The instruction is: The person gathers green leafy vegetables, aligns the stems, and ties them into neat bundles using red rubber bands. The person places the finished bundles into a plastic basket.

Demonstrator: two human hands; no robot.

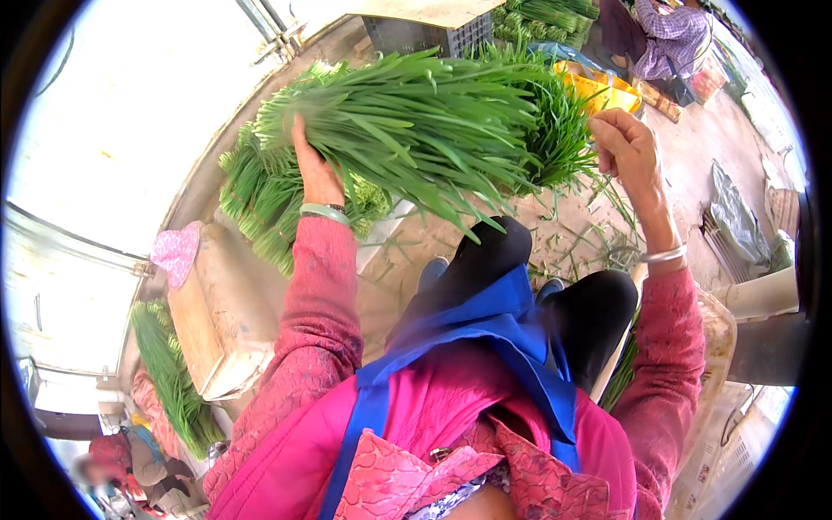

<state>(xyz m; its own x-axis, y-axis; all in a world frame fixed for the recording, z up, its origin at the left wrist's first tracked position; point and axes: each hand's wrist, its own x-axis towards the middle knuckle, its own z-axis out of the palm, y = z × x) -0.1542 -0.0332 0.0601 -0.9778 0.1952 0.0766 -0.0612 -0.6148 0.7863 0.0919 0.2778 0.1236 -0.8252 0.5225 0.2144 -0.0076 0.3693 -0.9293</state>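
My left hand [317, 172] grips a large bundle of garlic chives [416, 117] near its pale stem end, thumb on the upper side. A thin band appears to circle the stems by the thumb, and the long green leaves fan out to the right. At the leaf-tip side is my right hand [624, 146], its fingers curled in and the thumb against the index finger. Whether a thin leaf is pinched there is hidden. Under the held bundle lie stacked chive bundles [260, 195], several with bands. Darker loose chives [559, 123] show behind the leaf tips.
Leaf scraps [578, 240] litter the floor before my knees. A yellow bag [604, 91] and a black plastic crate [422, 36] stand farther off. A cardboard box [234, 292] and more chives [169, 377] are at left. One person [673, 39] sits upper right; another [130, 461] is lower left.
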